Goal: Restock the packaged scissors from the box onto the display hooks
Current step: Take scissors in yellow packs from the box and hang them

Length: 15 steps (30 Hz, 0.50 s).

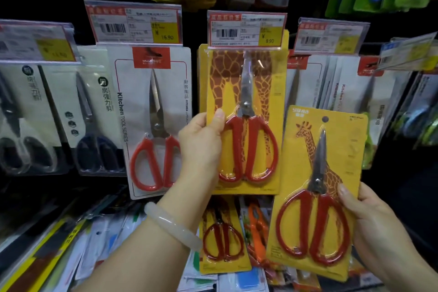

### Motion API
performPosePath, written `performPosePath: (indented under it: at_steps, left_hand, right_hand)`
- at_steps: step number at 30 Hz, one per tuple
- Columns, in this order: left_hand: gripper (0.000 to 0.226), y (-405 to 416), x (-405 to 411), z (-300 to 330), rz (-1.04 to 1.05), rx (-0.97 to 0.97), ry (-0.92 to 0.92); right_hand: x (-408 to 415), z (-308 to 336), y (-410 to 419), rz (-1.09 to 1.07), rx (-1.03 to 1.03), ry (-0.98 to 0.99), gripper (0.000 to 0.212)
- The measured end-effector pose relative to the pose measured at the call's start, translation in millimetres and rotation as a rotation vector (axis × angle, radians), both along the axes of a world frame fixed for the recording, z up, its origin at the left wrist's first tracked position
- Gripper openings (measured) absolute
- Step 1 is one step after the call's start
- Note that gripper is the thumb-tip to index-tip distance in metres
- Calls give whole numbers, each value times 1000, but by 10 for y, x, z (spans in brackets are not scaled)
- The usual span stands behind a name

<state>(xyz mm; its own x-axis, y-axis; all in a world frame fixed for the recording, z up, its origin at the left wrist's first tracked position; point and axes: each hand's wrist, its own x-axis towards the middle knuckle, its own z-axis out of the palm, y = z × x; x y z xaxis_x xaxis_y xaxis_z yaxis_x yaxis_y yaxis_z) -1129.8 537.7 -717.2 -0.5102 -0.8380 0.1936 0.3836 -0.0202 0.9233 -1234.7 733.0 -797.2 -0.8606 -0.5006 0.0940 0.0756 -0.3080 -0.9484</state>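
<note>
My left hand (201,144) grips the left edge of a yellow giraffe-print scissors pack (246,125) with red handles, which hangs under the 8.90 price tag (246,29) on the display. My right hand (365,218) holds a second yellow giraffe pack (317,192) by its right edge, tilted slightly, lower and to the right of the hanging one. Its hang hole at the top is free of any hook. The hooks themselves are hidden behind the tags and packs.
A white "Kitchen Tool Series" pack with red scissors (154,125) hangs to the left, dark-handled scissors packs (59,121) further left. White packs (343,92) hang at the right. Below, another giraffe pack (222,239) and mixed packages lie piled. More items hang above.
</note>
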Motion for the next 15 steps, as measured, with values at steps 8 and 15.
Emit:
performPosePath:
  at_steps: [8,15]
  left_hand:
    - [20,7,25,-39,8,49,-17]
    - [22,-11,40,15,16,49,-28]
  right_hand:
    - [9,-9,-24,37,-29,-25,25]
    - [9,-48,-40,34,-25,-32,29]
